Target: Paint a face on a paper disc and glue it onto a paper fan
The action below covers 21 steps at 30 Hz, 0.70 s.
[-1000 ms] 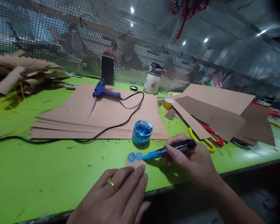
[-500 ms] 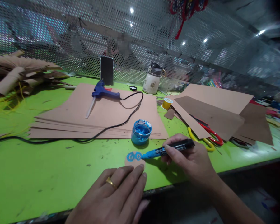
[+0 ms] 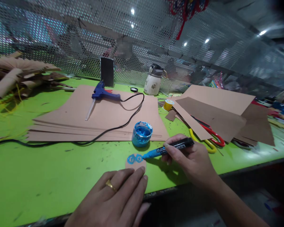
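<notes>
My left hand point(image 3: 115, 198) lies flat on the green table point(image 3: 49, 176), fingers stretched out, its fingertips pressing the near edge of a small round cardboard piece point(image 3: 135, 164) with blue circles painted on it. My right hand point(image 3: 191, 160) is closed on a black marker-like brush point(image 3: 170, 148) whose blue-coated tip touches the blue circles. A small pot of blue paint point(image 3: 142, 134) stands just behind the round piece.
A stack of cardboard sheets point(image 3: 97, 116) carries a blue glue gun point(image 3: 101, 93) and its black cord. More cardboard point(image 3: 217, 110) lies right, over red and yellow scissors point(image 3: 210, 140). A white bottle point(image 3: 153, 82), yellow spool point(image 3: 168, 104) and perforated metal screen point(image 3: 61, 41) stand behind.
The brush tip has slid a little left across the blue circles on the round piece. My left hand stays flat on it.
</notes>
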Tool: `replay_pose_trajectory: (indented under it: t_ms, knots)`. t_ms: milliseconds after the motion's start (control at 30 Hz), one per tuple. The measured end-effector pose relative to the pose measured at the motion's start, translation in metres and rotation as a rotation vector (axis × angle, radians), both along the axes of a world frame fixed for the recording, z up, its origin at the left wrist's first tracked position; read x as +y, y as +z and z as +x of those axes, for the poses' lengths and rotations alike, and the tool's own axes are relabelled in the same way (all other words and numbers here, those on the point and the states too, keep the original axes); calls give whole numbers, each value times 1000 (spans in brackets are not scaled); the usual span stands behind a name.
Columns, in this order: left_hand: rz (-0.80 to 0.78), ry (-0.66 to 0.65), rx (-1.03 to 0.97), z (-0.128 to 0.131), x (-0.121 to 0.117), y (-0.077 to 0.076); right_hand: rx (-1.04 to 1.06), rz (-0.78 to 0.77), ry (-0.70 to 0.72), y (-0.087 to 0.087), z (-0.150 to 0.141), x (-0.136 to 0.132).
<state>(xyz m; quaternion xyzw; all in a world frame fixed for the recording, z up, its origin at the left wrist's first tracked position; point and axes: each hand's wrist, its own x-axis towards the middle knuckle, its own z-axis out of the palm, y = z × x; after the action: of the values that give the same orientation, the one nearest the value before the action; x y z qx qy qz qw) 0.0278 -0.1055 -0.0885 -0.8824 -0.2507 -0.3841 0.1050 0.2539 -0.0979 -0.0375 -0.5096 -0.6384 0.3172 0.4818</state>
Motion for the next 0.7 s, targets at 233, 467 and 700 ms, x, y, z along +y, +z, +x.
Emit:
replay_pose_trajectory:
  t_ms: [233, 467, 700]
  knots:
    - [10, 5, -10, 0, -1, 3, -24, -10, 8, 1, 1, -1]
    - [-2, -1, 1, 0, -2, 1, 35, -51, 9, 5, -2, -2]
    - [-11, 1, -23, 0, -3, 4, 15, -59, 48, 5, -4, -3]
